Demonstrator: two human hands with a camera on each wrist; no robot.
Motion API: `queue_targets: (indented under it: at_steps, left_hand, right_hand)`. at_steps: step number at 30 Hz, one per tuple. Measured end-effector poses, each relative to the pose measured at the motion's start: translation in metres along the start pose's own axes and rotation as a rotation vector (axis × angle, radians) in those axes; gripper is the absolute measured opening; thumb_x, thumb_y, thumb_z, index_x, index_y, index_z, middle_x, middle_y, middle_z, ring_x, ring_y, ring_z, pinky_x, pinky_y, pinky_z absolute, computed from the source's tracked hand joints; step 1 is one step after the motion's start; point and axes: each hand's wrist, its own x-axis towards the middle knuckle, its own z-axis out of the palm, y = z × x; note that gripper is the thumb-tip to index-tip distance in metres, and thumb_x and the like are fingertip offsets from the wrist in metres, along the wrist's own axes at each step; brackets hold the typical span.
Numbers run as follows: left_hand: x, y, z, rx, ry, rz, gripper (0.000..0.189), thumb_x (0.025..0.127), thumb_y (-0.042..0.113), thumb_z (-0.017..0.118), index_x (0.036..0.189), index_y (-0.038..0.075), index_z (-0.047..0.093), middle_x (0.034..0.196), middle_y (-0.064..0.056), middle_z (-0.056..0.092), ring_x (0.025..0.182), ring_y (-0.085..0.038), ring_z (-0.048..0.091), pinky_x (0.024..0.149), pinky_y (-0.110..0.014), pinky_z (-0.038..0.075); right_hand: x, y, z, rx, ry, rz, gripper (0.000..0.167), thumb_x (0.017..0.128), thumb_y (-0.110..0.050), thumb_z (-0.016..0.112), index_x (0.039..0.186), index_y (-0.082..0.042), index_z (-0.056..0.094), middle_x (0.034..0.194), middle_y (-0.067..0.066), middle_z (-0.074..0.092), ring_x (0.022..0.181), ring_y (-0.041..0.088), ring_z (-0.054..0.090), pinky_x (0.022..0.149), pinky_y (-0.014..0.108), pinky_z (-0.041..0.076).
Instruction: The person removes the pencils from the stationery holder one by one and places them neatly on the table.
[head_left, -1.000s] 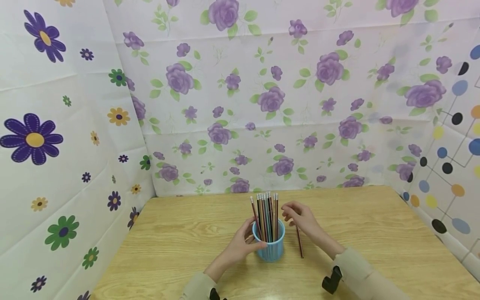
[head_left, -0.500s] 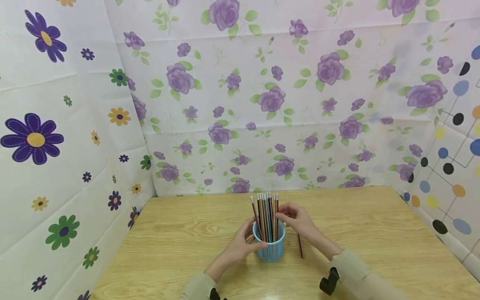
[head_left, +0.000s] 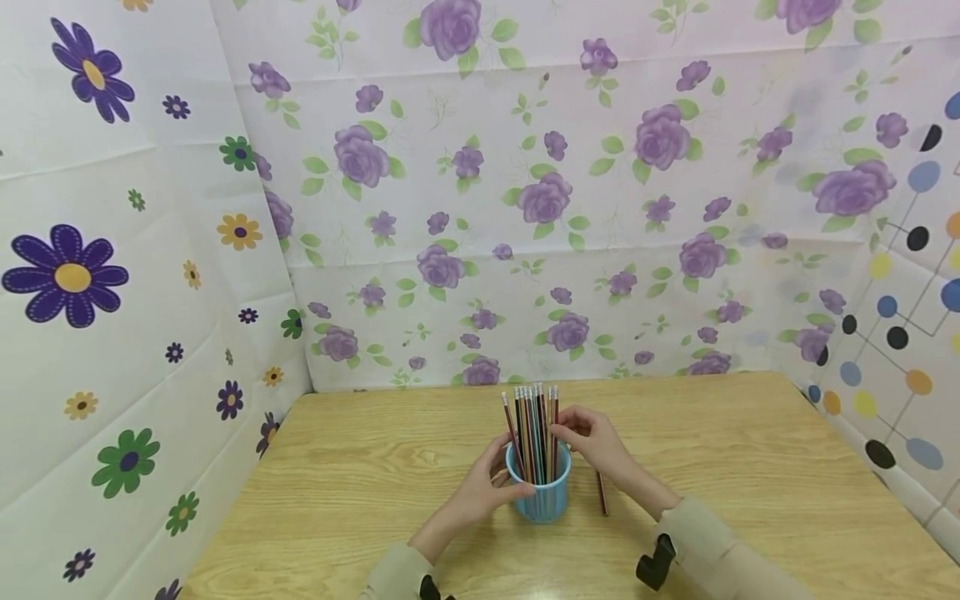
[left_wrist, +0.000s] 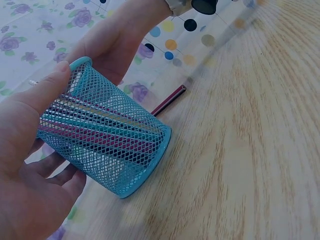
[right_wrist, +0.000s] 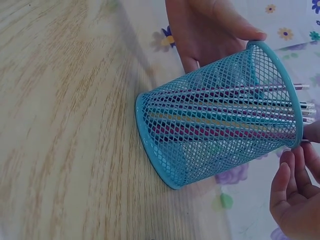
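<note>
A light-blue mesh pencil cup (head_left: 542,505) stands upright on the table, holding a bunch of pencils (head_left: 529,433) with their eraser ends up. My left hand (head_left: 482,490) holds the cup from the left, its thumb at the front rim and its fingers around the far side. At the right side of the bunch, my right hand (head_left: 600,440) pinches a pencil (head_left: 556,408) between thumb and fingers above the rim. In the right wrist view, the right hand's fingertips (right_wrist: 285,170) are close to the cup's rim, partly cut off by the frame edge.
One dark red and black pencil (head_left: 602,496) lies on the wooden table (head_left: 375,500) to the right of the cup, partly hidden under the right hand. Flower-printed cloth (head_left: 450,200) hangs behind the table and at the left; dotted cloth (head_left: 892,400) hangs at the right.
My right hand has moved left from beside the cup to the pencils and taken hold of one, which has shifted slightly right. The left hand and cup have stayed put.
</note>
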Motion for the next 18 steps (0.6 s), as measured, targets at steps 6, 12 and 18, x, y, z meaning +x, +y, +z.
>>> queue_targets:
  at_steps: [6, 12, 18]
  left_hand:
    - [0.000, 0.000, 0.001, -0.004, 0.004, -0.006, 0.077, 0.095, 0.007, 0.068, 0.157, 0.007, 0.023, 0.156, -0.023, 0.033, 0.141, -0.038, 0.036, 0.116, -0.049, 0.030]
    - [0.000, -0.001, 0.001, -0.004, 0.004, -0.010, 0.078, 0.095, 0.007, 0.068, 0.158, 0.008, 0.022, 0.156, -0.023, 0.032, 0.142, -0.038, 0.034, 0.116, -0.049, 0.030]
    - [0.000, 0.000, 0.001, -0.007, 0.000, -0.001, 0.077, 0.095, 0.006, 0.068, 0.158, 0.007, 0.022, 0.156, -0.024, 0.032, 0.142, -0.039, 0.034, 0.116, -0.049, 0.029]
  right_hand:
    - [-0.001, -0.003, 0.000, 0.017, 0.011, 0.024, 0.018, 0.097, -0.017, 0.068, 0.102, 0.001, 0.065, 0.089, 0.008, 0.066, 0.077, 0.013, 0.059, 0.066, 0.023, 0.052]
    - [-0.001, -0.008, -0.003, 0.028, 0.015, 0.035, 0.021, 0.098, -0.014, 0.065, 0.108, 0.004, 0.064, 0.091, 0.008, 0.066, 0.082, 0.017, 0.061, 0.069, 0.024, 0.052]
    - [0.000, -0.013, -0.004, 0.056, 0.012, 0.070, 0.022, 0.099, -0.016, 0.064, 0.110, 0.003, 0.063, 0.091, 0.005, 0.065, 0.089, 0.026, 0.062, 0.070, 0.025, 0.052]
